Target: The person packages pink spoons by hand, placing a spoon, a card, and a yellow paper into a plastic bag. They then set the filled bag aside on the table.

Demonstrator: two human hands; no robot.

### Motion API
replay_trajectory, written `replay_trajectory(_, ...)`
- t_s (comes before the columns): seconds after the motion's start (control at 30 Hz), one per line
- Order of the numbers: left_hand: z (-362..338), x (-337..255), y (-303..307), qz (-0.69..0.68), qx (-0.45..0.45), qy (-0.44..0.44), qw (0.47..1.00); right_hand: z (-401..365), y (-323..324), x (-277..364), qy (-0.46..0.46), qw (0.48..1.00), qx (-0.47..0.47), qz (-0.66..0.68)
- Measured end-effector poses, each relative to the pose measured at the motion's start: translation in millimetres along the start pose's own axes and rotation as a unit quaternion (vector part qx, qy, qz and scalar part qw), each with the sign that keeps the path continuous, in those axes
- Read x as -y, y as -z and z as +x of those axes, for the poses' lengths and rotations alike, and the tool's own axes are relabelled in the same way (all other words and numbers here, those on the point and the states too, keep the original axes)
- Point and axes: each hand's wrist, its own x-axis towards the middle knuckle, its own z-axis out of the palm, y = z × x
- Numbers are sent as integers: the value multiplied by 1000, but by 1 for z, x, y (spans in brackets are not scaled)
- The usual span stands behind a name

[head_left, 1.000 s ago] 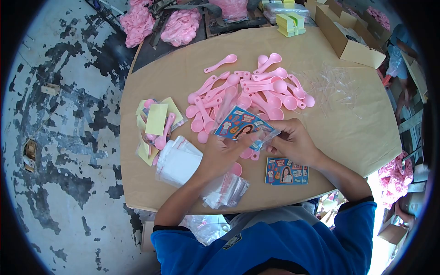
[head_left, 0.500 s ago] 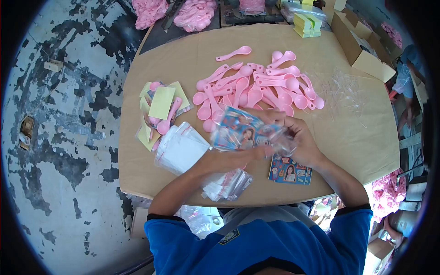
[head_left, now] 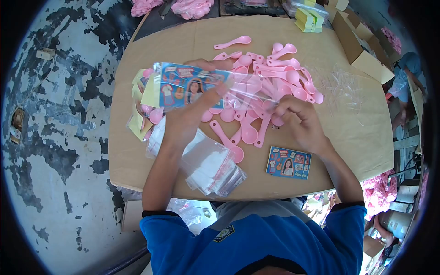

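Observation:
My left hand [head_left: 184, 123] grips a blue printed card [head_left: 176, 91], which lies inside a clear plastic bag [head_left: 243, 89]. Its thumb is in front and its fingers are partly hidden behind. Stretched to the right, the bag's other end reaches my right hand [head_left: 301, 123], whose fingers pinch it. Below the right hand lies a small stack of the same blue cards [head_left: 288, 162]. Under my left forearm is a pile of clear plastic bags [head_left: 208, 167]. Pink spoons [head_left: 275, 73] are heaped behind the bag, partly seen through it.
At the table's left, yellow cards [head_left: 150, 97] lie among packed pink spoons. Loose clear strips [head_left: 341, 87] are scattered on the right. A yellow bundle [head_left: 309, 20] and an open cardboard box [head_left: 362, 46] stand at the back right. Another person [head_left: 405, 78] is at the far right.
My left hand has moved left and up with the card, away from my right hand. The bag now stretches between them. More spoons and the stacked cards are uncovered.

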Motion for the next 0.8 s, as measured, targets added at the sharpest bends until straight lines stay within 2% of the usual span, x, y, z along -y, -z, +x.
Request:
replay_trajectory(0.03, 2, 0, 1, -35, -20, -22, 999, 5, -4, 4, 69, 989, 28, -129)
replay_trajectory(0.07, 2, -3, -1, -78, -31, -22, 996, 9, -7, 8, 137, 955, 55, -255)
replay_trajectory(0.17, 3, -6, 2, -86, -34, -8, 996, 4, -25, 4, 146, 893, 119, -409)
replay_trajectory(0.27, 2, -6, 1, -50, -26, 0, 998, 5, -20, 9, 124, 899, 163, -387)
replay_trajectory(0.37, 3, -4, 0, -71, -20, 3, 997, 4, -16, 12, 130, 926, 150, -322)
replay_trajectory(0.47, 2, -3, 1, -103, -17, 20, 994, 3, -23, 11, 148, 901, 146, -381)
replay_trajectory(0.67, -1, 5, 1, -111, -2, 57, 992, -2, -25, 12, 156, 882, 178, -408)
replay_trajectory(0.77, 0, 10, 3, -107, 16, 53, 993, -7, -19, -1, 207, 901, 125, -361)
replay_trajectory(0.8, 1, 9, 2, -116, 11, 57, 992, -6, -14, 1, 199, 916, 106, -331)
